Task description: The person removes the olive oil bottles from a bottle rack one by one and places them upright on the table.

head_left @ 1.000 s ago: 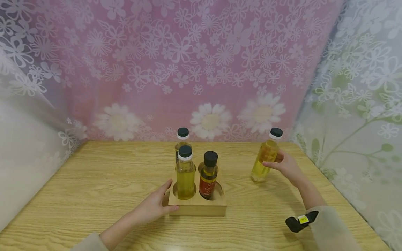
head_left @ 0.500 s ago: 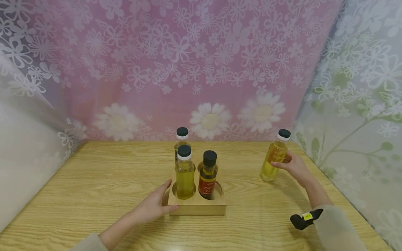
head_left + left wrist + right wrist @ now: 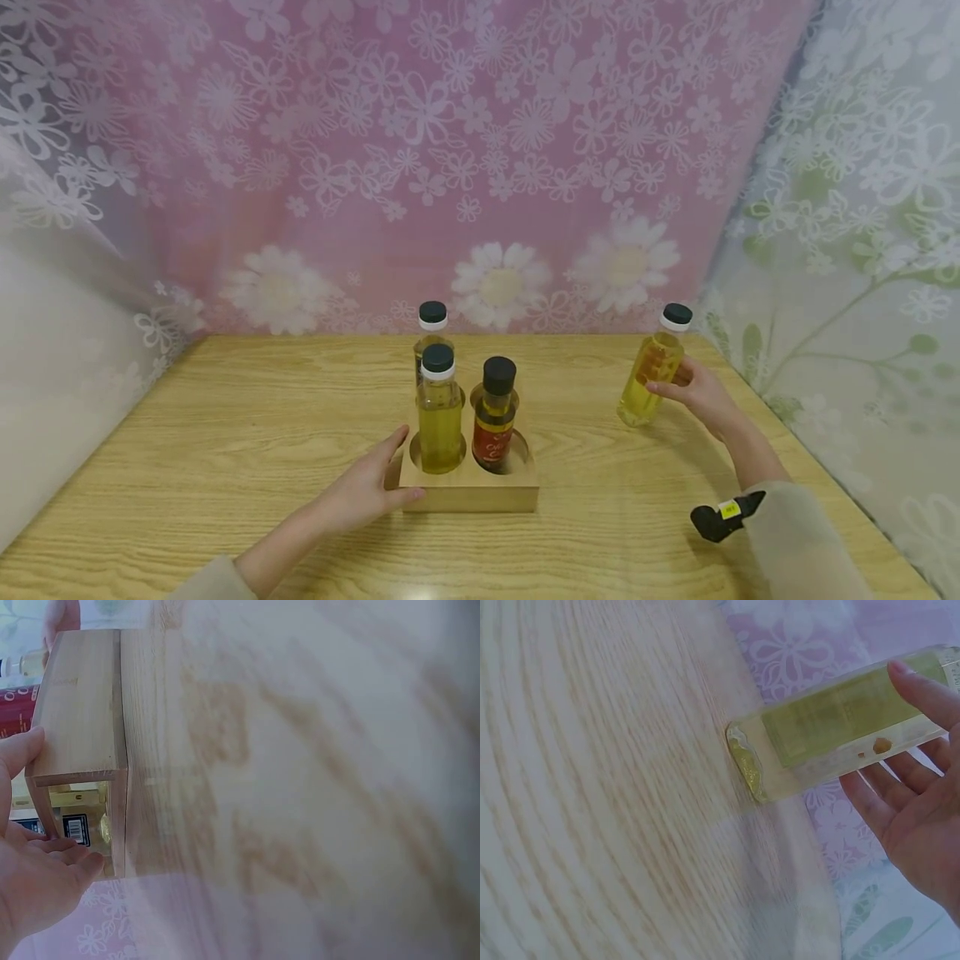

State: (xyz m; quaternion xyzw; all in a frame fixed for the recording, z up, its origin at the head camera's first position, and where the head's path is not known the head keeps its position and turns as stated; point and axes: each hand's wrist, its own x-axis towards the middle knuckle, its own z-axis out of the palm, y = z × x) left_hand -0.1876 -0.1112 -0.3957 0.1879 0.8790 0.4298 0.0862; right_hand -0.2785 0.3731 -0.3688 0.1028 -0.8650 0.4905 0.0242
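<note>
Right hand (image 3: 705, 402): fingers curled partway around a clear, smooth-walled oil bottle (image 3: 643, 375), held at far right; the bottle leans rightward toward its dark cap. Whether its base touches the wood-grained tabletop (image 3: 262, 433) cannot be determined. Left hand (image 3: 367, 487): fingers moderately parted, gripping the near left corner of a pale wooden rack (image 3: 472, 500) — boxy, with round holes in its upper board. Rack contents: yellow-filled bottle (image 3: 440, 433), near left; red-labelled bottle (image 3: 492, 442), near right, partly masking the far right hole; far-left bottle (image 3: 432, 342), largely concealed — its label is illegible. The right sleeve (image 3: 802, 542) is cut off below.
</note>
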